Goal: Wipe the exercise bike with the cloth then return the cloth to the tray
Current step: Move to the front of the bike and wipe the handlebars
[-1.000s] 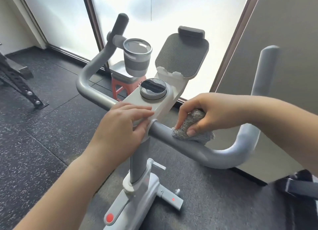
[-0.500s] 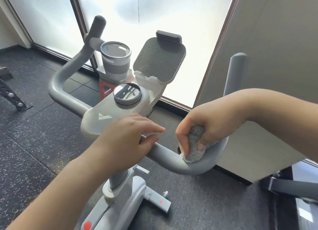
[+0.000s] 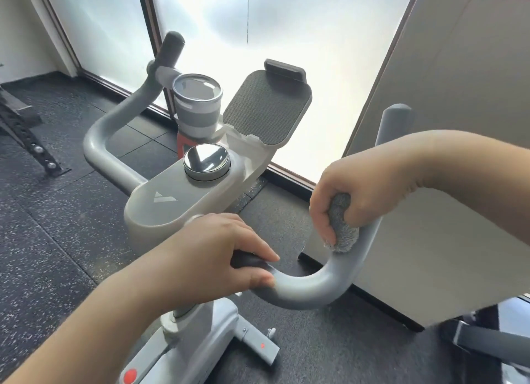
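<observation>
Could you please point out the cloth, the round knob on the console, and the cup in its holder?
cloth (image 3: 342, 234): head view, fluffy lower fold.
round knob (image 3: 206, 161): head view, shiny top face.
cup (image 3: 197, 108): head view, side wall.

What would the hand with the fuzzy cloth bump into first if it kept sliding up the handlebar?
Probably nothing until the rounded bar end; the right hand, gripping the cloth, has bare handlebar ahead.

The left hand (image 3: 218, 257) reaches in from the near left, forearm bare, its fingers curled over the handlebar (image 3: 301, 289) with the thumb beneath. The right hand (image 3: 352, 194) comes from the right, wrist bent downward, fingers clenched around the cloth (image 3: 342, 231).
</observation>
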Demonstrator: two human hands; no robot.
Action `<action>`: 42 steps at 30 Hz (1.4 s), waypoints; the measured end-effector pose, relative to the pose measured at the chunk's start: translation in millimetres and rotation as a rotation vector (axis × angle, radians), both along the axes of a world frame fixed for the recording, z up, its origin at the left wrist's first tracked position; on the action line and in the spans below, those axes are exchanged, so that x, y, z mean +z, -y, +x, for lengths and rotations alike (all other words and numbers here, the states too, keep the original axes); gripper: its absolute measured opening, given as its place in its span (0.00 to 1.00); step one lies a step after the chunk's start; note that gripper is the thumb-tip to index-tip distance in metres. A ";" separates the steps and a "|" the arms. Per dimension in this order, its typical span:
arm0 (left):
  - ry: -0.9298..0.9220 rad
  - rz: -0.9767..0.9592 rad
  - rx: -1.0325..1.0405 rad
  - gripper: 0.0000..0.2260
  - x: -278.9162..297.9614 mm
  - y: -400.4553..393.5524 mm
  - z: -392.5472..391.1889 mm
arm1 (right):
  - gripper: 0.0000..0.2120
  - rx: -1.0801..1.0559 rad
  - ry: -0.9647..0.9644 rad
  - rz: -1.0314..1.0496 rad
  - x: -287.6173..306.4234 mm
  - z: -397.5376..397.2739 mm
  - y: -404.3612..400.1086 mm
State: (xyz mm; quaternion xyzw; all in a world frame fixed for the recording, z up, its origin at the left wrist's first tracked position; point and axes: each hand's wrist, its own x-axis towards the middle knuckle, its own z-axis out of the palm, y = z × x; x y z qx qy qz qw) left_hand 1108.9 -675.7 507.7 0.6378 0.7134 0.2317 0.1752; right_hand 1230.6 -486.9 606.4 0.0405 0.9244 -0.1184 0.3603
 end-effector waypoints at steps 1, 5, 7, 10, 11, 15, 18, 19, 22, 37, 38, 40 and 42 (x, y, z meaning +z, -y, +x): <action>0.001 -0.013 -0.002 0.20 0.3 -0.9 1.9 | 0.19 0.002 -0.022 0.032 1.8 2.4 -4.3; 0.011 -0.036 -0.033 0.16 4.9 -6.1 10.1 | 0.20 0.013 -0.118 0.101 7.6 13.8 -17.8; 0.013 -0.062 -0.045 0.12 7.9 -9.2 15.0 | 0.20 0.027 -0.145 0.100 8.2 18.1 -20.8; 0.108 -0.088 -0.051 0.11 7.6 -15.0 20.3 | 0.21 0.054 -0.183 0.106 7.0 21.6 -23.5; 0.136 -0.101 -0.051 0.11 7.1 -16.9 21.9 | 0.21 0.058 -0.196 0.119 6.9 22.5 -24.9; 0.188 -0.127 -0.068 0.13 4.4 -24.7 26.0 | 0.20 0.079 -0.262 0.153 6.4 26.9 -30.2; 0.179 -0.133 -0.105 0.16 5.1 -30.4 29.7 | 0.18 0.122 -0.303 0.204 7.2 31.1 -33.2; 0.172 -0.139 -0.113 0.15 5.6 -31.9 31.0 | 0.18 0.140 -0.320 0.225 8.1 32.4 -34.7; 0.168 -0.141 -0.097 0.13 6.1 -34.9 34.0 | 0.16 0.175 -0.404 0.329 13.8 35.8 -41.5; 0.217 -0.164 -0.025 0.11 8.4 -31.1 39.3 | 0.17 0.012 -0.661 0.254 34.5 32.2 -69.6; 0.221 -0.164 -0.017 0.11 8.4 -30.9 39.6 | 0.17 0.000 -0.674 0.244 34.6 31.6 -70.8; 0.221 -0.166 -0.014 0.12 7.9 -30.4 40.6 | 0.18 -0.034 -0.708 0.225 36.0 30.9 -74.2; 0.219 -0.166 -0.014 0.12 7.2 -30.3 40.8 | 0.19 -0.098 -0.770 0.166 39.8 32.1 -77.0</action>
